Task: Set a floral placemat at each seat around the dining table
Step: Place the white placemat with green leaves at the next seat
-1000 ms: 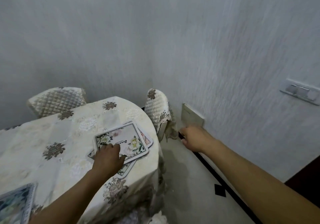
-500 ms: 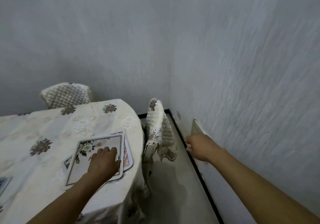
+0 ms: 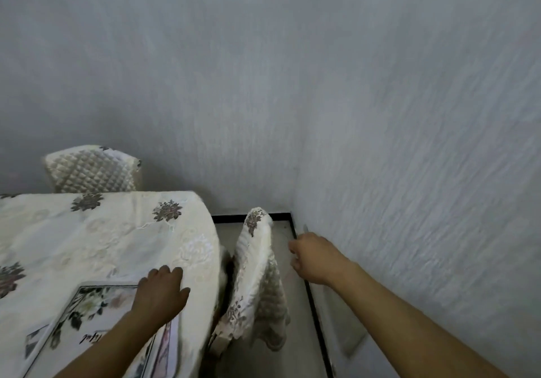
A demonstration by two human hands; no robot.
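A stack of floral placemats lies at the near corner of the table (image 3: 102,231), which wears a cream flowered cloth. The top placemat (image 3: 87,328) is white with a dark border and leaves; another placemat (image 3: 169,345) peeks out under its right side. My left hand (image 3: 159,292) rests on the top mat, fingers curled over its far edge. My right hand (image 3: 314,257) hangs in the air beyond the table, near the right wall, loosely curled with nothing in it.
A quilted chair (image 3: 257,266) stands tucked against the table's right end, between table and wall. A second chair (image 3: 90,169) stands behind the table's far side. A black baseboard strip (image 3: 316,313) runs along the right wall, with a pale panel (image 3: 339,325) leaning there.
The view has swung toward the room's corner and moved closer. My left hand stays on the top placemat, now lower left in view. My right hand has moved along the wall.
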